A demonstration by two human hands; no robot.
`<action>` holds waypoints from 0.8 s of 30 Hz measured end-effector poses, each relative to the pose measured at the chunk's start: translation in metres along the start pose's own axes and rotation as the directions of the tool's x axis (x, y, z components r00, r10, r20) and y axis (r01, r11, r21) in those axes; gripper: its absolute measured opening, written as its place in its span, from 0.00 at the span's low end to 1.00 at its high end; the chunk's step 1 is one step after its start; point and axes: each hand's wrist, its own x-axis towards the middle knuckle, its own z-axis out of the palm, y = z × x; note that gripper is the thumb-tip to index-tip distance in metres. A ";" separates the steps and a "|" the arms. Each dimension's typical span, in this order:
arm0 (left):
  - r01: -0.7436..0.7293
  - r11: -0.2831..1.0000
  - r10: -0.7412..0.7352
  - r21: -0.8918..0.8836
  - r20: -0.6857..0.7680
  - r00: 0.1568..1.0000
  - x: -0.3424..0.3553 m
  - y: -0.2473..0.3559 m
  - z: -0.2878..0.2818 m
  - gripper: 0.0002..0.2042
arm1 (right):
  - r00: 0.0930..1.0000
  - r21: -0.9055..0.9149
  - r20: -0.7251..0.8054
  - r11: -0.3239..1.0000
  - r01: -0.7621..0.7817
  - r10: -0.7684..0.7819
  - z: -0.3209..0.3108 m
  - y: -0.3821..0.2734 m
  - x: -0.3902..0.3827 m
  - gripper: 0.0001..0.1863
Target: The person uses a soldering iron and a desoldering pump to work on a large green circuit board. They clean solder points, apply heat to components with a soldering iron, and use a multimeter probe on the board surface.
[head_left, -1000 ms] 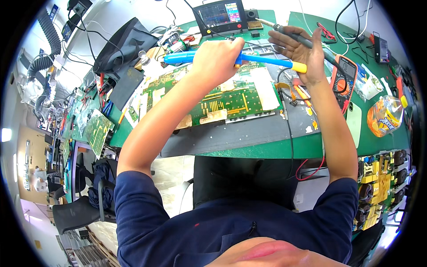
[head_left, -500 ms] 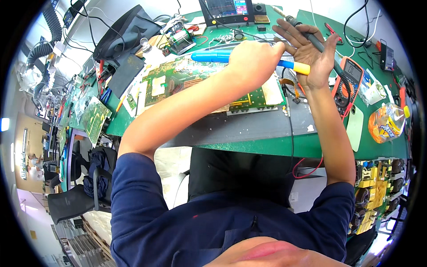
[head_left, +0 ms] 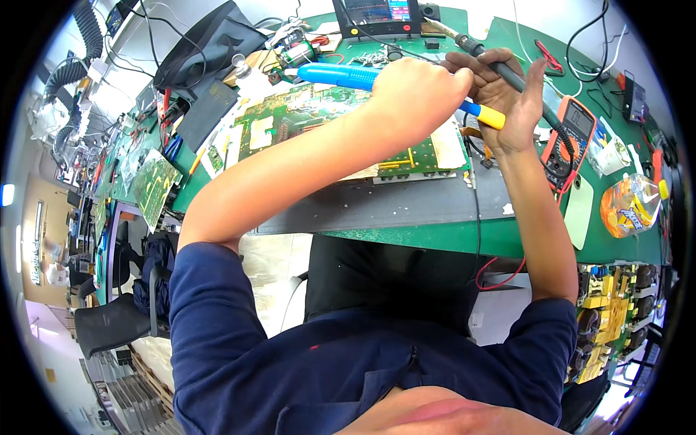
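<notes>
My left hand [head_left: 420, 94] is closed around a blue solder sucker [head_left: 337, 75], held crosswise above a large green circuit board [head_left: 290, 112]. Its pale tip points left, while the yellow end [head_left: 491, 117] sits against the palm of my right hand [head_left: 518, 119]. That palm is turned up with the fingers curled. A dark soldering iron [head_left: 513, 76] lies across the right hand between thumb and fingers, its metal tip pointing to the far left and its cord running down past the wrist. My left forearm hides part of the board.
An orange multimeter [head_left: 576, 130] and a phone-shaped pale green slab [head_left: 578, 210] lie right, beside an orange drink bottle [head_left: 629, 206]. At the back stand a screen unit [head_left: 377, 18] and a solder spool [head_left: 299, 54]. A smaller board [head_left: 156, 188] overhangs the left edge.
My right fingers have curled inward from a more spread pose. The solder sucker has tilted, its tip end rising and moving left, its yellow end dropping slightly. The whole view has shifted a little.
</notes>
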 end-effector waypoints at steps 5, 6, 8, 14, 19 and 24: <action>-0.024 0.999 0.025 0.022 -0.007 1.000 -0.002 -0.001 0.001 0.10 | 0.999 -0.029 0.031 0.999 0.023 -0.022 -0.007 0.002 0.001 0.36; -0.031 0.999 0.031 0.032 -0.005 1.000 -0.001 -0.001 0.001 0.10 | 0.998 -0.026 0.050 0.999 0.025 -0.023 -0.009 0.003 0.002 0.36; -0.047 0.998 0.046 0.047 0.003 0.999 0.000 0.000 0.000 0.10 | 0.999 -0.034 0.025 0.999 0.038 -0.037 -0.009 0.003 0.000 0.35; -0.052 0.994 0.047 0.091 0.053 0.998 0.001 0.002 0.000 0.15 | 0.998 -0.083 0.032 0.995 0.051 -0.049 -0.018 0.001 0.003 0.35; -0.080 0.991 0.073 0.104 0.070 0.995 0.005 0.001 -0.009 0.12 | 0.995 0.089 0.093 0.995 0.034 -0.042 -0.011 0.004 0.001 0.26; -0.062 0.996 0.053 0.064 0.138 0.989 -0.010 -0.036 -0.016 0.20 | 0.999 -0.014 0.049 1.000 0.015 -0.014 -0.010 0.003 0.007 0.24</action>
